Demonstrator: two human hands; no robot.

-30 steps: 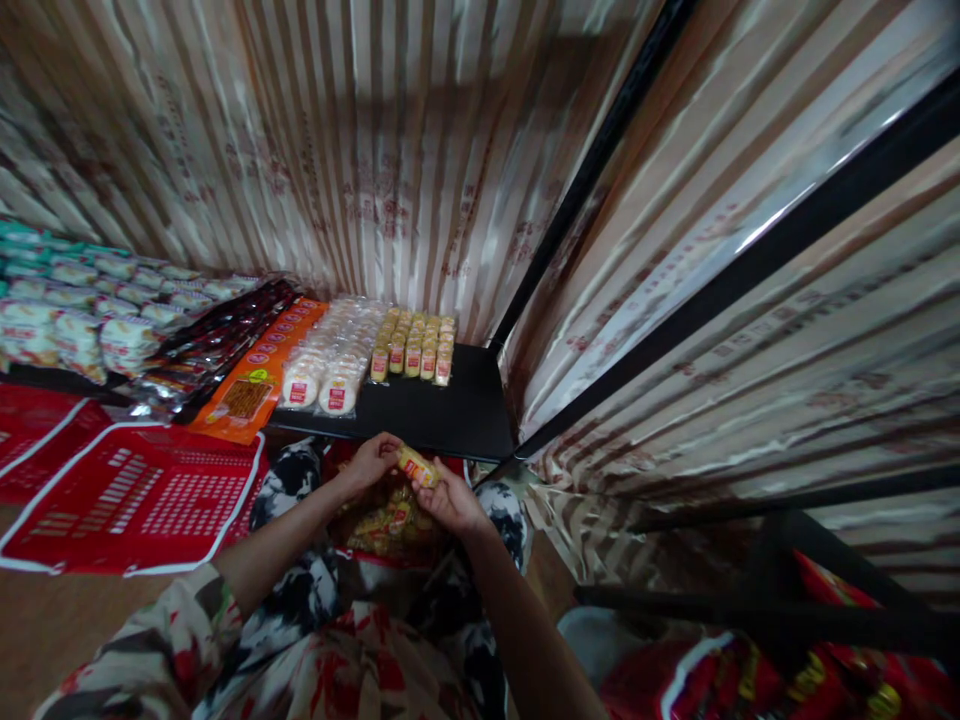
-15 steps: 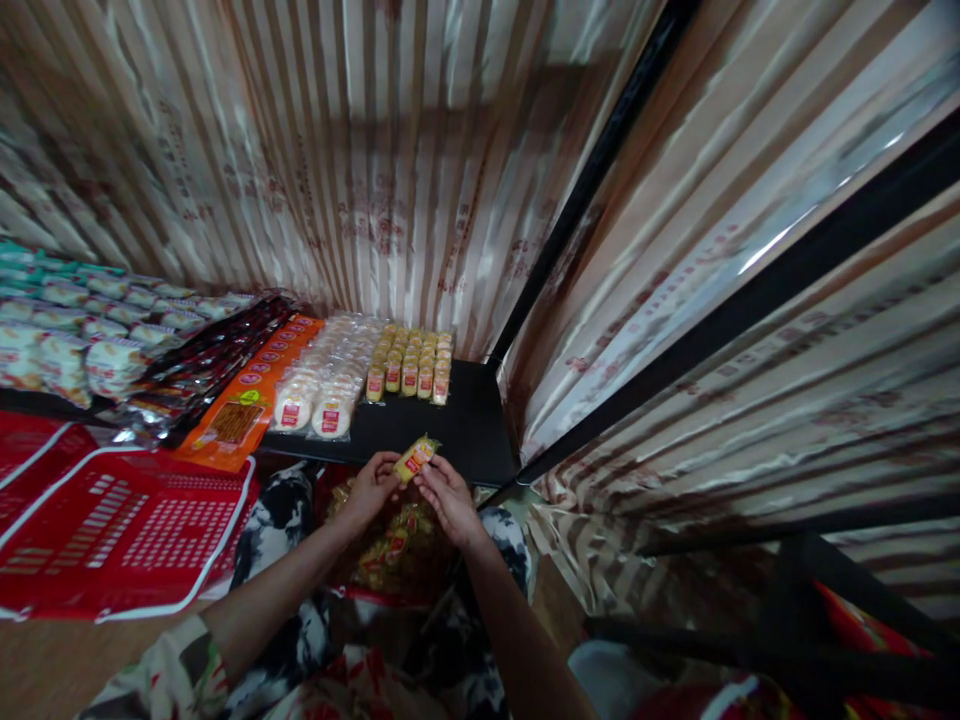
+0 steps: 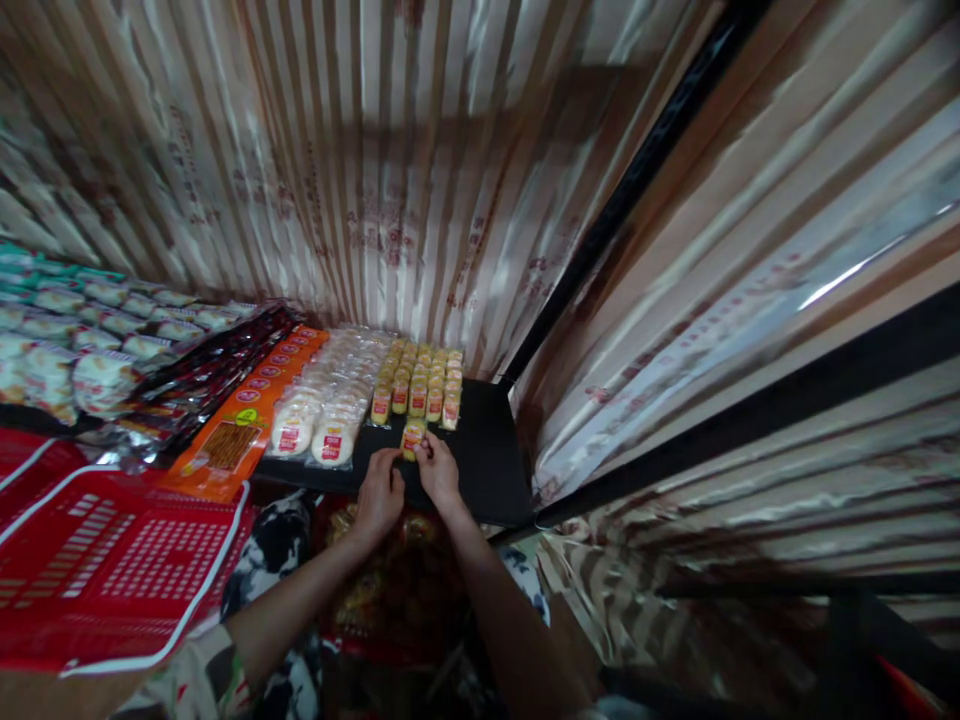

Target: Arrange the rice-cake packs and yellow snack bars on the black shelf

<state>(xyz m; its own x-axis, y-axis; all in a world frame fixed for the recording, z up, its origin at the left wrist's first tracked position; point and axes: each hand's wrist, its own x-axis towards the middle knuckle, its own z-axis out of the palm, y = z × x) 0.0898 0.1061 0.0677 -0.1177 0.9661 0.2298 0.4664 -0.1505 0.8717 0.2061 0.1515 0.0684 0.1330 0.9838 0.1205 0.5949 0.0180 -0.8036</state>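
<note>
A small yellow wrapped snack cake (image 3: 412,437) with a red-and-white label is between my two hands, over the front part of the black shelf (image 3: 487,460). My right hand (image 3: 438,472) pinches its right side between thumb and fingers. On its lower left, my left hand (image 3: 381,492) has its fingers closed at the wrapper's edge. Just beyond are rows of matching yellow snack cakes (image 3: 418,396), standing close together. Left of these rows lie round white wrapped crackers (image 3: 332,440) in overlapping rows.
An orange snack bag (image 3: 229,440), dark shiny packets (image 3: 202,375) and white packets (image 3: 105,380) fill the shelf's left side. Red baskets (image 3: 135,545) stand below left. More yellow packs (image 3: 360,600) sit in a container beneath my arms. A black post (image 3: 622,200) rises at the shelf's back corner.
Both hands have moved forward with the snack cake, from before the shelf edge to over the shelf near the front of the yellow rows. The cake has turned more upright in view.
</note>
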